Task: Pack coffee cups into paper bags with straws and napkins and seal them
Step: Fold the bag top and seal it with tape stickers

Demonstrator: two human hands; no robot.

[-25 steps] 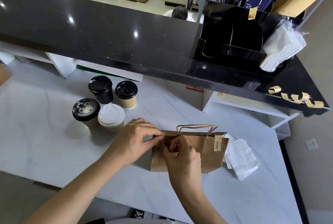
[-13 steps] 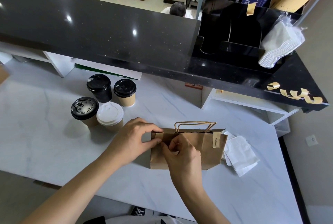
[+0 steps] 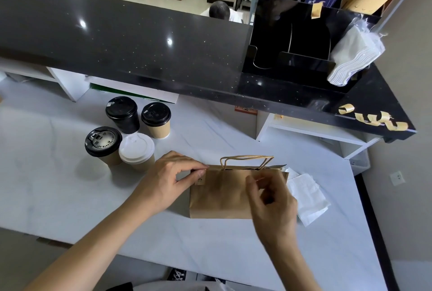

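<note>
The paper bag (image 3: 224, 192) stands at the centre of the frame on the white counter (image 3: 58, 185), its mouth folded shut, handles up. The left hand (image 3: 168, 180) pinches the bag's upper left corner beside a small sticker. The right hand (image 3: 268, 199), blurred, curls its fingers at the upper right edge; whether it grips anything cannot be told. Sealing looks nearly done for this bag. Four lidded cups (image 3: 128, 131) wait unpacked at centre left, napkins (image 3: 308, 197) lie beside the bag's right. The bag's contents are hidden.
</note>
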